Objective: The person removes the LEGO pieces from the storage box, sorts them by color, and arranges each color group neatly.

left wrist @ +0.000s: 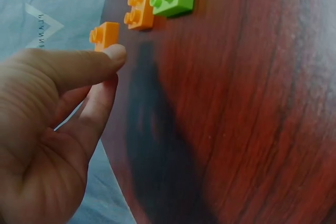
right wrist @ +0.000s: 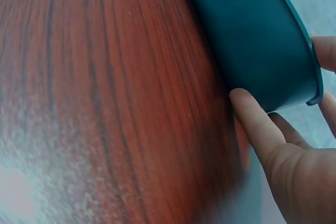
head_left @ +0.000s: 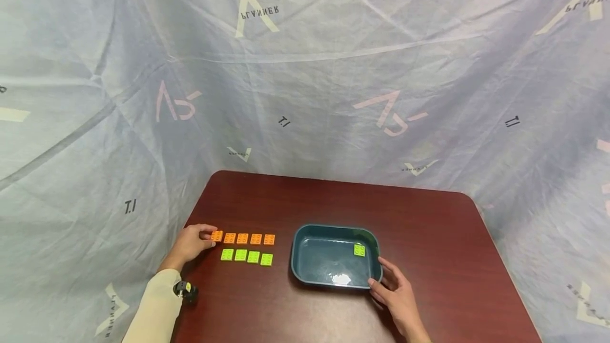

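Note:
At the left end of a row of orange building blocks (head_left: 242, 238), my left hand (head_left: 190, 243) pinches the outermost orange building block (left wrist: 107, 35) between thumb and fingers. Its studs show past the thumb tip in the left wrist view; the fingers hide its near end. A row of lime green building blocks (head_left: 240, 255) lies just in front of the orange ones. My right hand (head_left: 394, 291) grips the near right corner of a dark teal plastic basin (right wrist: 257, 40), thumb against its outer wall and fingers around the rim side. One green building block (head_left: 359, 250) lies inside the basin, toward its right end.
Everything stands on a dark red wood-grain table (head_left: 419, 226) with rounded far corners. Pale grey printed sheeting (head_left: 305, 89) hangs behind the table and along its sides. A black wrist device (head_left: 186, 291) sits on the left sleeve.

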The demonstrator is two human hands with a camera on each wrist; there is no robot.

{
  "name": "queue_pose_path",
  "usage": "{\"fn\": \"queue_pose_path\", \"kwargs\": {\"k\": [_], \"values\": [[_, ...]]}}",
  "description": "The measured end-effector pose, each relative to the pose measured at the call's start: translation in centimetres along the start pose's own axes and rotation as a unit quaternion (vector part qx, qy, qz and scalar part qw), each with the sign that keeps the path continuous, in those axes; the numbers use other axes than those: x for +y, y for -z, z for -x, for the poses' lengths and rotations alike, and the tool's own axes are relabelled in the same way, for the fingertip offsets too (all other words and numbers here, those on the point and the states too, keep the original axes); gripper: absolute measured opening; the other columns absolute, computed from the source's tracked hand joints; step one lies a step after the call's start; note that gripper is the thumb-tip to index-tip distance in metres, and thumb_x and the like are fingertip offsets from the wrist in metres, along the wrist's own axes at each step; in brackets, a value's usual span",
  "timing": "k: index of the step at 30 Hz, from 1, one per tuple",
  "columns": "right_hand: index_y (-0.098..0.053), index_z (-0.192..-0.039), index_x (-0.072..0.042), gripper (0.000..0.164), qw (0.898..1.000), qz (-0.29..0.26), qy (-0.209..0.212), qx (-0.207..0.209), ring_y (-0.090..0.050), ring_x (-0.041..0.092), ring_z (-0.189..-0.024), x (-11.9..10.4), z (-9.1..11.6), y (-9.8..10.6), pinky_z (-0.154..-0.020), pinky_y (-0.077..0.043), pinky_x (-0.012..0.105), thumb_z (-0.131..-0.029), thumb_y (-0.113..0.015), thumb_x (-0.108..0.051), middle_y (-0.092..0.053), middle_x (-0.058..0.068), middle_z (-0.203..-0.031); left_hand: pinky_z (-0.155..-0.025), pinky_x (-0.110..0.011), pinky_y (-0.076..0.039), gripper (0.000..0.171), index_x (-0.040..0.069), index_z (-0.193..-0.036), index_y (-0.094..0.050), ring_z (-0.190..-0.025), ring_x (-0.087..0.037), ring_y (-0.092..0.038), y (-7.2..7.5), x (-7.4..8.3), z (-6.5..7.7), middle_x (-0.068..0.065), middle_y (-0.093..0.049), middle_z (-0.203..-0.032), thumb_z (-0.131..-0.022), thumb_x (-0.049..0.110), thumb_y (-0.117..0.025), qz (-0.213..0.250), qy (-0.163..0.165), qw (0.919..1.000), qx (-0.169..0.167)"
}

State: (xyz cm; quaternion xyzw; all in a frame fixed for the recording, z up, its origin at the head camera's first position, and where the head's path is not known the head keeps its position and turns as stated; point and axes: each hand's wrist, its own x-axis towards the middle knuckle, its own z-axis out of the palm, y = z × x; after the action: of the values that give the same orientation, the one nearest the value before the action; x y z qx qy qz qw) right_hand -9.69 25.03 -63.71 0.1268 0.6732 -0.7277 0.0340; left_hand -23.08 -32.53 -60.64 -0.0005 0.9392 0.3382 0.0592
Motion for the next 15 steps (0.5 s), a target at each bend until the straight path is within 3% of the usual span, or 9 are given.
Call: {"fn": "queue_pose_path", "kwargs": {"k": [15], "values": [[-0.051,-0.156,-0.017,0.077,1.0,0.007,-0.012,0.005,-0.069,0.017,-0.115,-0.1,-0.2,0.1,-0.087,-0.065,0.041,-0.089,-0.085,-0.007,-0.054,0.026,-0.152,-0.077,-0.042,-0.062,0.039,0.003,-0.124,-0.076,-0.09,-0.022,-0.073,-0.9,-1.2,-0.6,-0.012,-0.079,-0.103,-0.086,0.005,-0.086,-0.028,0.013,0.9995,-0.006]]}}
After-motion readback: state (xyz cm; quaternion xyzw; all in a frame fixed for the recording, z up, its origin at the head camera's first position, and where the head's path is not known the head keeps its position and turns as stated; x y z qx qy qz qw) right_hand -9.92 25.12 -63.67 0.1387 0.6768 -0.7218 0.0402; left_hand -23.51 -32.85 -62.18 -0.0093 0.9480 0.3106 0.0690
